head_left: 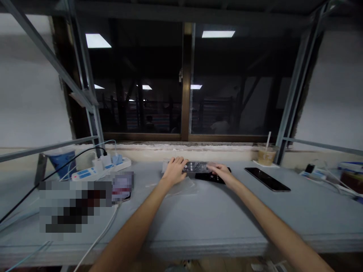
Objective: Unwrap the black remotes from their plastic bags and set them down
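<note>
A remote control in a clear plastic sleeve (195,166) lies crosswise between my hands at the middle of the table. My left hand (174,170) grips its left end, with the fingers over the top and the thumb on the near side. At the right end, my right hand (222,173) pinches the sleeve between thumb and fingers. Partly hidden under the sleeve and my right hand is a second, black remote control (209,177). A crumpled clear plastic bag (183,187) rests on the table just in front of my left hand.
A black phone (268,179) and a drink cup with straw (266,155) are to the right. On the left sit a white power strip (102,169) with plugs, a blue cup (61,162), cables and a pixelated device (122,186). Metal posts (295,87) flank the table.
</note>
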Available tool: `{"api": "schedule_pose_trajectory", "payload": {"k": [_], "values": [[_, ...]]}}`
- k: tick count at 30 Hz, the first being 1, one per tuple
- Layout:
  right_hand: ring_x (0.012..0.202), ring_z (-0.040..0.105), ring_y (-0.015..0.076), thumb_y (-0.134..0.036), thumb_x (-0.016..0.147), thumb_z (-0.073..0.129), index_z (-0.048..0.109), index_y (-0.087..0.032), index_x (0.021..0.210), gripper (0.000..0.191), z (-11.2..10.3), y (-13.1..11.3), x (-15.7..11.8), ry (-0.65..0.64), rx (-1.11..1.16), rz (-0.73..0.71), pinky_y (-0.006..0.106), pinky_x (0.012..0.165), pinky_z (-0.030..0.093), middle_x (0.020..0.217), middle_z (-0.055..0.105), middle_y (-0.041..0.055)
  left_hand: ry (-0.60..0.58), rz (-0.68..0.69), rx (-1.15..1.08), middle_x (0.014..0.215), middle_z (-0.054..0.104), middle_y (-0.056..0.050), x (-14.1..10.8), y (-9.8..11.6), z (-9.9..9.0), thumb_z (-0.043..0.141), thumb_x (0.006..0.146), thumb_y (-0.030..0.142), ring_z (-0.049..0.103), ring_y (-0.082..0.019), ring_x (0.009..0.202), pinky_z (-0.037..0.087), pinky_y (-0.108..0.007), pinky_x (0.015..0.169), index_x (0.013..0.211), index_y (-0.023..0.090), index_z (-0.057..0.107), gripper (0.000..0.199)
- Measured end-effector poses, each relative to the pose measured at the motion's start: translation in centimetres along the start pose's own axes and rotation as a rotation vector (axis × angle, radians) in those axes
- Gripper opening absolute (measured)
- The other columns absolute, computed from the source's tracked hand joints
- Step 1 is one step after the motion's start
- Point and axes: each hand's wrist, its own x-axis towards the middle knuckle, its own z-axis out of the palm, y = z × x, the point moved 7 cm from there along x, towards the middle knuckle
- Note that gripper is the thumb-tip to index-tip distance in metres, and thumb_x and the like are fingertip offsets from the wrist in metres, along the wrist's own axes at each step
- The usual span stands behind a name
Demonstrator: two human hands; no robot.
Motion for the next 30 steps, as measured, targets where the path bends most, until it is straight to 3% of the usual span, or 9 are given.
{"api": "schedule_pose_trajectory", "payload": {"k": [4, 8, 14, 19, 25, 30], "values": [[0.085, 0.058, 0.0166, -0.042, 0.063, 0.064, 0.07, -0.02, 0.08, 0.029, -1.3, 0.8, 0.1, 0.152, 0.141, 0.045, 0.022, 0.064, 0.043, 0.097, 0.067, 0.0025, -0.003, -0.027, 0.008, 0.105, 0.054, -0.008, 0.0, -0.3, 0.1, 0.051, 0.073, 0.022, 0.047, -0.023, 0.101, 0.03, -0.035, 0.089, 0.111, 0.018, 0.047, 0.038], [0.07, 0.061, 0.0141, -0.039, 0.069, 0.06, 0.067, -0.019, 0.078, 0.024, -1.6, 1.4, 0.2, 0.248, 0.239, 0.115, 0.02, 0.055, 0.043, 0.078, 0.068, 0.0018, -0.003, -0.033, 0.002, 0.106, 0.055, -0.008, 0.2, -0.2, 0.2, 0.052, 0.074, 0.024, 0.047, -0.023, 0.101, 0.03, -0.035, 0.088, 0.11, 0.017, 0.047, 0.037], [0.05, 0.061, 0.0119, -0.034, 0.082, 0.044, 0.058, -0.017, 0.078, 0.023, -1.9, 1.8, 0.2, 0.291, 0.448, 0.214, 0.017, 0.041, 0.039, 0.06, 0.064, 0.0009, 0.018, -0.085, 0.032, 0.103, 0.054, -0.008, 0.1, -1.2, 0.3, 0.049, 0.074, 0.021, 0.046, -0.023, 0.101, 0.031, -0.035, 0.087, 0.106, 0.017, 0.049, 0.032], [0.048, 0.062, 0.0129, -0.031, 0.085, 0.038, 0.054, -0.015, 0.076, 0.024, -1.8, 2.1, -0.1, 0.295, 0.597, 0.327, 0.017, 0.036, 0.04, 0.058, 0.063, 0.0029, 0.008, -0.088, 0.043, 0.108, 0.051, -0.009, -0.1, -1.1, 0.9, 0.048, 0.072, 0.018, 0.042, -0.024, 0.106, 0.03, -0.035, 0.089, 0.111, 0.016, 0.047, 0.039], [0.047, 0.06, 0.0121, -0.028, 0.087, 0.037, 0.053, -0.016, 0.075, 0.024, -1.4, 1.6, -0.4, 0.286, 0.645, 0.327, 0.016, 0.036, 0.042, 0.055, 0.062, 0.0028, 0.028, -0.054, -0.014, 0.111, 0.05, -0.01, -0.2, -0.4, 0.8, 0.054, 0.071, 0.031, 0.043, -0.026, 0.106, 0.027, -0.039, 0.093, 0.124, 0.016, 0.037, 0.057], [0.049, 0.061, 0.0122, -0.026, 0.086, 0.038, 0.055, -0.016, 0.077, 0.022, -1.1, 1.5, -0.4, 0.27, 0.687, 0.347, 0.015, 0.037, 0.043, 0.055, 0.062, 0.0031, 0.009, -0.002, -0.025, 0.111, 0.05, -0.009, 0.0, 0.3, 0.8, 0.049, 0.075, 0.023, 0.045, -0.023, 0.105, 0.031, -0.035, 0.091, 0.13, 0.018, 0.032, 0.057]]}}
